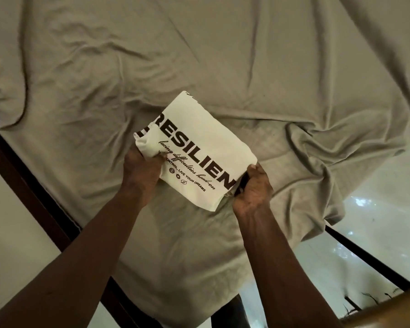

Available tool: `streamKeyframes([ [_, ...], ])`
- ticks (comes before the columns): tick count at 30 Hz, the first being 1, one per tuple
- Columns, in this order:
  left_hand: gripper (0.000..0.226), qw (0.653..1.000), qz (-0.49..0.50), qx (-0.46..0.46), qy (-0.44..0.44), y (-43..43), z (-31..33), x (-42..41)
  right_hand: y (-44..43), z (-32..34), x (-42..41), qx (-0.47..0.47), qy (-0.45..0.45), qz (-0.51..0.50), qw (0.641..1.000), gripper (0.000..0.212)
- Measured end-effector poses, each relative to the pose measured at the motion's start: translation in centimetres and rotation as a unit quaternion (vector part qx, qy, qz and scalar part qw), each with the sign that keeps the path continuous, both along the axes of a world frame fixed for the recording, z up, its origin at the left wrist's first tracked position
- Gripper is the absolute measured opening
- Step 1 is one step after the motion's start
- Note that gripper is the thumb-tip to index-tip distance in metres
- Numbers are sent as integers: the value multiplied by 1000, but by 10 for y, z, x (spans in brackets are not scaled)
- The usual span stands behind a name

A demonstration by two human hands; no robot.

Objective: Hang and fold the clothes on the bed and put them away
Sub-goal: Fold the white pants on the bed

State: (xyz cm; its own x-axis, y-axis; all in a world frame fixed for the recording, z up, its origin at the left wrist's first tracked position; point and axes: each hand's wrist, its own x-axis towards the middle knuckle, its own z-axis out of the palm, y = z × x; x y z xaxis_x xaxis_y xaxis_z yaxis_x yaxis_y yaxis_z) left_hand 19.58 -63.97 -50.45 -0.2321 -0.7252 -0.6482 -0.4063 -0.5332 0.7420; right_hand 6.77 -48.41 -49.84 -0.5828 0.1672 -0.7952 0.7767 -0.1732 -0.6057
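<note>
A folded white T-shirt (199, 138) with large black lettering sits in a compact rectangle near the middle of the bed (199, 55), just above its corner. My left hand (141, 171) grips the shirt's near left edge, fingers curled under the fold. At the shirt's near right corner my right hand (252, 185) holds the cloth, thumb on top. Both forearms reach in from the bottom of the view.
A wrinkled grey-beige sheet (317, 129) covers the bed and bunches at the right. A dark wooden bed frame (26, 183) runs along the left and lower right edges. Glossy pale floor (376, 221) shows at right, and a wooden surface (388, 311) at the bottom right.
</note>
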Motion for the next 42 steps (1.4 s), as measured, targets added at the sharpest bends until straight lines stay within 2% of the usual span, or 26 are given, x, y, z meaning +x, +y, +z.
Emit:
streamKeyframes([
  [2, 53, 975, -98, -139, -141, -4, 6, 1, 0, -5, -2, 100, 38, 45, 993, 16],
  [3, 57, 950, -115, -220, -191, -8, 11, -1, 0, -5, -4, 135, 47, 78, 987, 24],
  [5, 55, 905, -109, -342, -227, -15, 25, -11, 0, -2, -11, 166, 42, 153, 973, 34],
  [7, 45, 899, -135, -359, -210, -29, 27, -30, 1, -3, -16, 156, 45, 181, 970, 22],
  [10, 45, 898, -234, -308, -211, -52, 15, -67, 0, -5, -16, 57, 51, 124, 989, 20],
  [13, 40, 820, -393, -308, -280, -61, -1, -89, 4, -12, -8, 39, 67, 115, 990, 24],
  [14, 37, 811, -404, -314, -282, -61, -5, -91, 4, -13, -6, 53, 72, 108, 990, 25],
  [18, 33, 848, -337, -337, -231, -56, -5, -75, -8, -13, -5, 81, 70, 80, 991, 21],
  [19, 36, 859, -323, -327, -226, -52, -3, -67, -12, -13, -5, 89, 71, 91, 989, 17],
  [20, 42, 864, -317, -316, -231, -49, 2, -59, -15, -12, -4, 110, 74, 113, 985, 21],
  [23, 66, 854, -336, -296, -265, -33, 11, -39, -16, -8, 3, 211, 45, 194, 957, 70],
  [25, 71, 860, -344, -234, -295, -28, 14, -29, -12, -6, 9, 229, 24, 239, 943, 84],
  [26, 67, 888, -324, -181, -271, -27, 19, -26, -9, -5, 10, 206, 17, 242, 948, 83],
  [28, 47, 957, -235, -49, -162, -20, 35, -22, -1, 1, 3, 104, -43, 212, 971, 65],
  [30, 24, 983, -170, 33, -65, -10, 63, -16, 8, 18, -7, -9, -103, 225, 969, 42],
  [32, 15, 993, -103, 59, -15, 6, 104, -4, 19, 50, -14, -77, -130, 270, 951, 40],
  [34, 19, 998, -32, 58, 0, 25, 152, 17, 28, 90, -12, -134, -129, 317, 930, 49],
  [36, 25, 999, 28, 30, 11, 45, 199, 46, 32, 135, -4, -177, -111, 377, 902, 45],
  [40, 55, 994, 97, -6, 43, 92, 294, 112, 35, 226, 23, -174, -16, 523, 834, 35],
  [42, 56, 990, 133, -20, 53, 116, 335, 154, 36, 266, 51, -190, 7, 582, 791, 39],
])
